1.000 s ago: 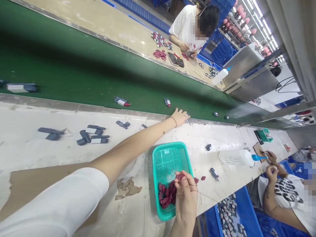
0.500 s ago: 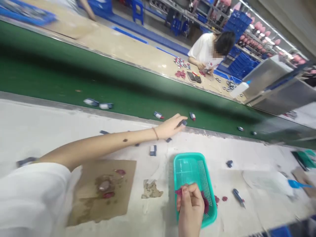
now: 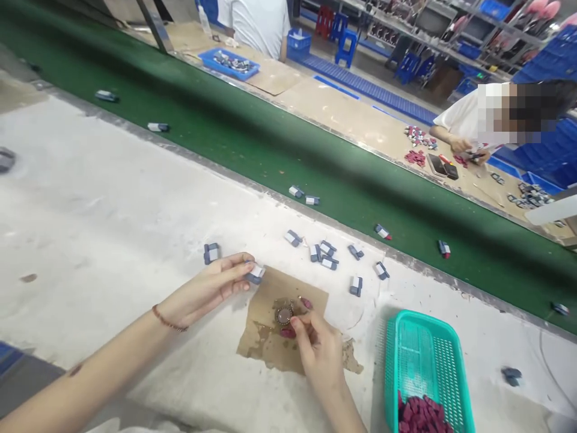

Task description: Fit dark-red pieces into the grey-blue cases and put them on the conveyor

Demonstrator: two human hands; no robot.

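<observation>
A pale, stained worktop (image 3: 90, 198) ran beside a green conveyor belt (image 3: 225, 132), with other people at work on the far side. The left hand (image 3: 211, 288) was closed in a pinch on a small grey-and-white part (image 3: 256, 273), held above the edge of a brown cardboard scrap (image 3: 265, 337). The right hand (image 3: 318, 346) pressed a dark red piece (image 3: 288, 332) onto the scrap beside a glue blob (image 3: 283, 314). Glue could likely have smeared the fingers, and the pinched part might have slipped among the loose grey parts (image 3: 324, 251) nearby. A green basket (image 3: 424, 355) of red pieces sat to the right.
</observation>
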